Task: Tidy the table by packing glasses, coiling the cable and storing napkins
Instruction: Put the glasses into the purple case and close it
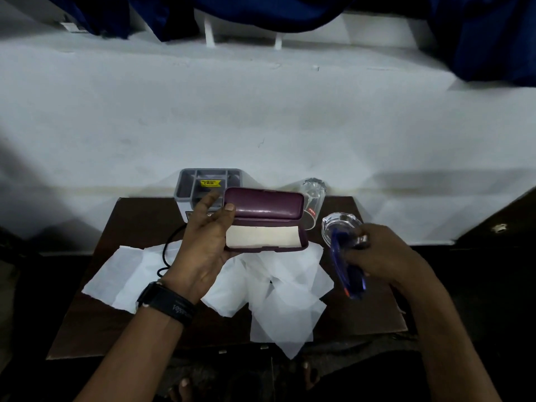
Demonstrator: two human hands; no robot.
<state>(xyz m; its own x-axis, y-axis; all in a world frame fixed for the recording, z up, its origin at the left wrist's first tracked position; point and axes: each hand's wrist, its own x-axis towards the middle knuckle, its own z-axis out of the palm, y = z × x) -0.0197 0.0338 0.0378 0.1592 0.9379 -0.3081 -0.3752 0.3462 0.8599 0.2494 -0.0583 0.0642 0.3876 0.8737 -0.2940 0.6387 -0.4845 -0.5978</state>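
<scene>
While the left hand (203, 245) grips the left end of an open maroon glasses case (265, 220), lid raised and pale lining showing, the right hand (380, 252) is closed around folded blue-framed glasses (349, 265), held above the right edge of the tabletop (136, 219). The case hangs over the middle of the dark brown tabletop, apart from the glasses. Below it, crumpled white napkins (278, 294) spread across the centre and reach toward the near edge, leaving bare strips only along the left and right edges. A black cable (168, 248) loops out from under the napkins toward the far left. At the far edge stand a grey compartmented organiser (188, 184), a clear tumbler (313, 204) and, just beside it, a glass ashtray (338, 224). Behind runs a white wall (261, 111) with dark blue cloth (487, 36) above.
</scene>
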